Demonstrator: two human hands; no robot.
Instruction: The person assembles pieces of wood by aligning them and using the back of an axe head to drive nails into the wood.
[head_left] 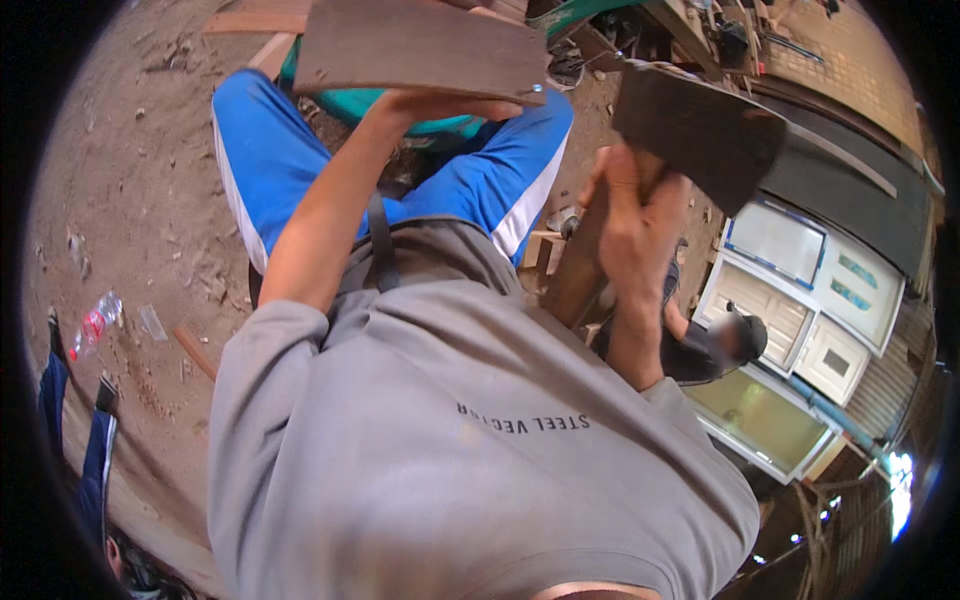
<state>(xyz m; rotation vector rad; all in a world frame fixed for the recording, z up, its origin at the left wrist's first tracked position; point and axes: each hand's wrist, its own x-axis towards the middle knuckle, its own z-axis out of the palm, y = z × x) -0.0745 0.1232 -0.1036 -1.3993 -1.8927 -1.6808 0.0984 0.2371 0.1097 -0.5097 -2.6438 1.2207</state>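
My left hand (445, 105) grips a flat brown wooden board (420, 50) from below, along its near edge. The board is raised in front of my knees, and a small shiny metal spot shows at its near right corner. On the right, my right hand (640, 225) is wrapped round the wooden handle of a hatchet (700, 135), close under its head. Its broad, dark blade points up and to the right, apart from the board. The handle's lower part slants down toward my body. Some fingertips of my left hand are hidden by the board.
Something green and rounded (345, 103) lies between my knees. Wood pieces (545, 250) are beyond my right thigh. Another person in a dark cap (745, 340) is at the right, near white framed panels (770, 245). A plastic bottle (97, 322) lies on the dirt ground (140, 210) at left.
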